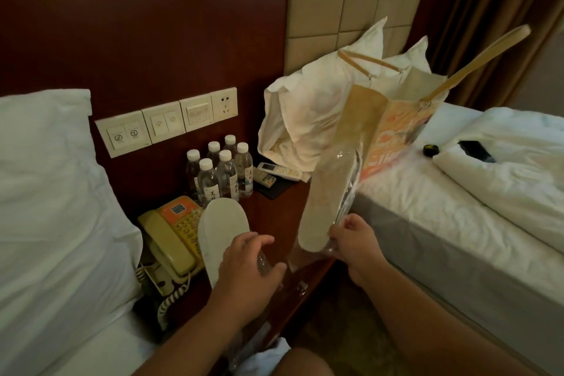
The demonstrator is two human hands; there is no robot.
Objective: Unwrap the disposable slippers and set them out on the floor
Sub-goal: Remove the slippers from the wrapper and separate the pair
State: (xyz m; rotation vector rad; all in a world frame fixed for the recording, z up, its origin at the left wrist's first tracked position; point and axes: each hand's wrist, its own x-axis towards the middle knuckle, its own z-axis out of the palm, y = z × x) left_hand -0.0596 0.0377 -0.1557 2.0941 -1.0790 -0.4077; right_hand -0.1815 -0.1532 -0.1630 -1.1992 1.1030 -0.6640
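White terry, thin sole: both slippers look light, floppy and safe to squeeze. Left hand [247,262] grips the bare slipper [221,223] near its heel, fingers curled round it, over the nightstand [271,210]. Right hand [354,244] pinches the heel end of the wrapped slipper [325,201], held upright. Its clear film [351,183] looks slick and crinkly; best to hold the slipper through it and strip from the open end. Telephone [171,238], water bottles [219,171] and remote [279,172] crowd the nightstand; a paper bag [390,125] stands just behind. Floor between the beds is narrow.
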